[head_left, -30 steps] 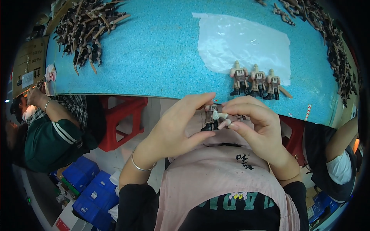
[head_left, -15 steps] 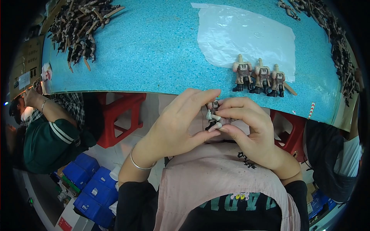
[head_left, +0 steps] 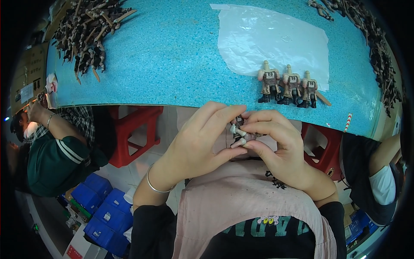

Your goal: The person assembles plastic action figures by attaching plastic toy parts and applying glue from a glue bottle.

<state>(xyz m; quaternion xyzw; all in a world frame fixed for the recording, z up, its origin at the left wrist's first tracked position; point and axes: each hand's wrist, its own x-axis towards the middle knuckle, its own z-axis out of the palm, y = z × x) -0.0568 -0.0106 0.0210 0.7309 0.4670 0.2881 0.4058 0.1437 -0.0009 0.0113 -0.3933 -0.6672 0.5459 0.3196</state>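
Observation:
Just in front of the table edge, both my hands are closed around a small toy figure (head_left: 238, 133) with pale limbs and dark parts. My left hand (head_left: 196, 140) grips it between thumb and fingers from the left. From the other side, the fingertips and thumb of my right hand (head_left: 282, 140) pinch it. Fingers cover much of the figure. Beyond my right hand, three similar headless figures (head_left: 291, 87) stand in a row, with pale neck pegs, brown clothing and black boots. They are at the near edge of a clear plastic sheet (head_left: 271, 39).
The blue speckled table (head_left: 168, 56) carries a heap of brown figures (head_left: 88, 34) at far left and another heap (head_left: 381, 60) along the right. A red-and-white striped stick (head_left: 348, 122) lies near the edge. Red stools (head_left: 138, 136), blue bins (head_left: 112, 216) and co-workers flank me.
The toy figure has tilted slightly between my fingers, while my hands stay almost in place. At right, a co-worker's arm has shifted further into view.

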